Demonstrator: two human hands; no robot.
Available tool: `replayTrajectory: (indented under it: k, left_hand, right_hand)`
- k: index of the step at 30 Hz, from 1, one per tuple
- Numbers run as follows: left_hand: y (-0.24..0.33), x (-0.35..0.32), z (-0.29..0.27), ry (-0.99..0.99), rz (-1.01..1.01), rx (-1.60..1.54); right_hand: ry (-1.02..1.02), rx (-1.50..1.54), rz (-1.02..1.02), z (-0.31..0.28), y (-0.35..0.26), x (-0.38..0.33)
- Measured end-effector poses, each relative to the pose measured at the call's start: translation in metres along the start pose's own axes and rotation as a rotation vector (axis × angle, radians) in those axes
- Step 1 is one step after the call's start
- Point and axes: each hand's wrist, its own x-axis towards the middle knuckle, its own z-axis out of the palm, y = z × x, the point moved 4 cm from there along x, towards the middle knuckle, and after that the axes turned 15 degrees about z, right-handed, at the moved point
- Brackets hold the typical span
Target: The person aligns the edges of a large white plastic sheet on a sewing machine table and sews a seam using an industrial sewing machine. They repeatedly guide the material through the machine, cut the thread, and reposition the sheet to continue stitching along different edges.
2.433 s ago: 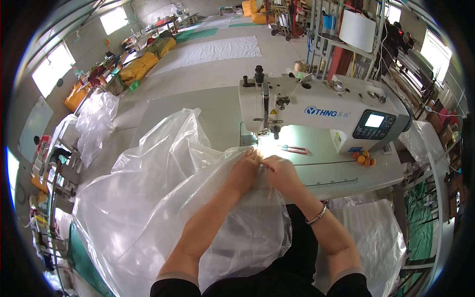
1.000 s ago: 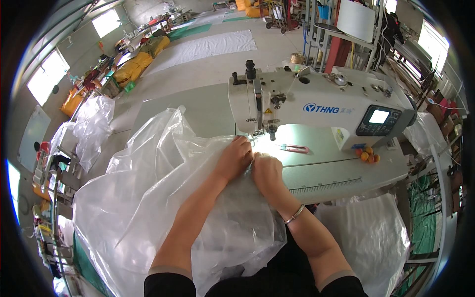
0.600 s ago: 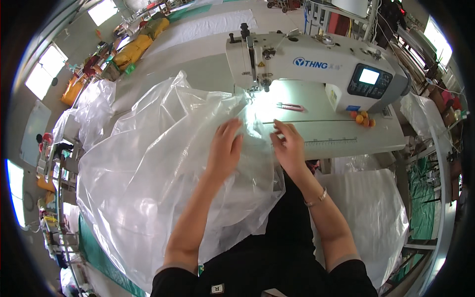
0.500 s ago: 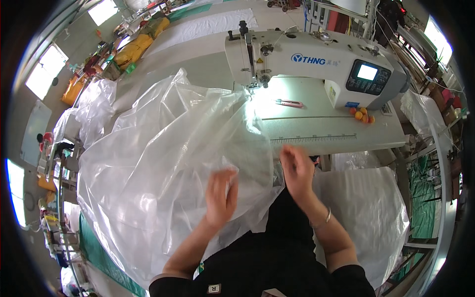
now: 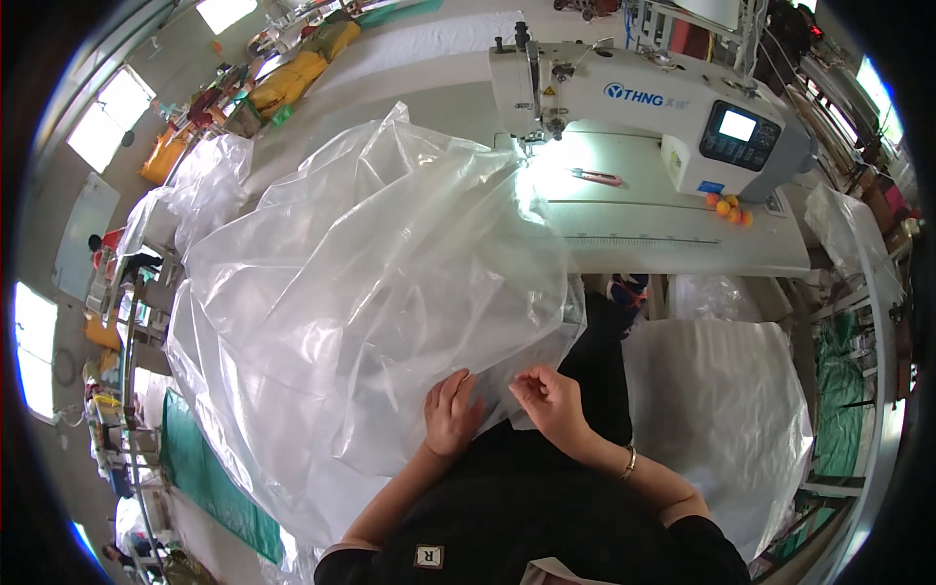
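Note:
A large translucent plastic sheet (image 5: 322, 292) spreads in crumpled folds over the left of the table and into my lap. Its far corner reaches under the needle area of a white sewing machine (image 5: 624, 93), where a bright lamp shines. Low on the sheet, close to my body, lies my left hand (image 5: 453, 414), its fingers bent and slightly apart. To its right, my right hand (image 5: 551, 402) has thumb and fingertips pinched together at the sheet's near edge. A bracelet circles the right wrist.
On the machine table (image 5: 624, 255) lie a pink-handled cutter (image 5: 597, 177) and several small orange fruits (image 5: 731, 209). More plastic sheeting (image 5: 721, 419) is heaped at my right. Metal rails (image 5: 882, 390) run along the right side; yellow bundles (image 5: 288, 83) sit at far left.
Both hands have come down toward my body, the right one also moving left, nearer the left hand. My view has shifted, so the machine appears farther up and right.

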Motion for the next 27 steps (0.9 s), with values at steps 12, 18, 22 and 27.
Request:
replayTrajectory:
  k: [12,18,22,27]
  left_hand:
    - [0.017,0.048,-0.008,-0.198,0.142,-0.474]
    - [0.023,0.051,-0.043,-0.328,-0.246,-0.772]
    - [0.032,0.062,-0.046,-0.384,-0.243,-0.841]
    - [0.033,0.062,-0.039,-0.395,-0.321,-0.966]
  right_hand:
    - [0.189,0.129,0.053,0.002,0.068,0.008]
    - [-0.073,-0.259,-0.243,0.007,-0.001,-0.037]
    - [-0.135,-0.371,-0.388,-0.002,-0.027,-0.053]
    - [-0.14,-0.463,-0.574,0.006,-0.049,-0.056]
